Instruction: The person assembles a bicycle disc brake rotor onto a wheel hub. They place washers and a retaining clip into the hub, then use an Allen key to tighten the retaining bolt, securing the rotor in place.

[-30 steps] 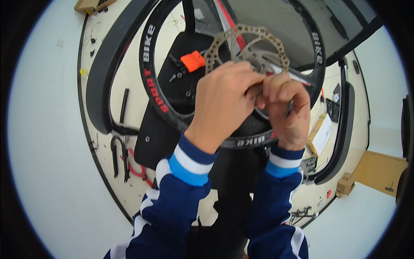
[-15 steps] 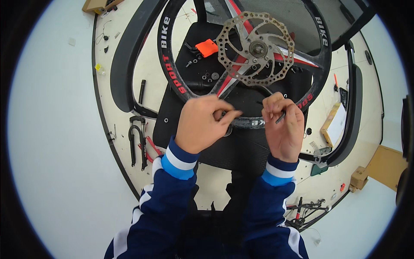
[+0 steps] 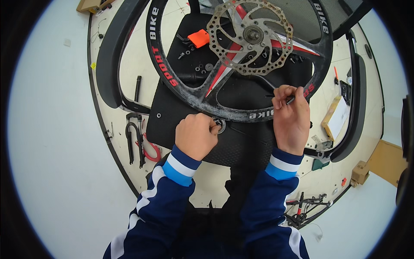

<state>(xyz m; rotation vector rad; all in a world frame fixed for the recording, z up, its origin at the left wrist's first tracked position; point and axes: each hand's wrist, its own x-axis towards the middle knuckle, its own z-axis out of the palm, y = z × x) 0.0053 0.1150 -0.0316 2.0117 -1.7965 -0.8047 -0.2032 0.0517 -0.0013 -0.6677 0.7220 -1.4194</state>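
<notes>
My left hand (image 3: 196, 137) is closed, its thumb and fingertips at a small round metal ring-like part (image 3: 220, 125) on the black chair seat. Whatever those fingertips pinch is hidden. In my right hand (image 3: 292, 123), raised by the wheel's near right rim, the fingers close on a thin dark rod that looks like a hex key (image 3: 291, 100). Beyond both hands a black, red and white spoked bike wheel (image 3: 194, 98) lies on the seat. A perforated metal brake disc (image 3: 276, 71) sits at its hub, with the axle end sticking up.
Loose washers (image 3: 209, 67), bolts (image 3: 181, 56) and an orange piece (image 3: 198, 39) lie on the seat (image 3: 172, 129). Armrests (image 3: 110, 69) flank it. On the floor are a bike fork (image 3: 136, 140), a white-topped box (image 3: 336, 117), cardboard boxes (image 3: 360, 172) and bike frame parts (image 3: 302, 209).
My left hand has come down and left, from over the wheel's near rim to the ring-like part on the seat. My right hand has lifted slightly, still gripping the rod. The view has shifted a little.
</notes>
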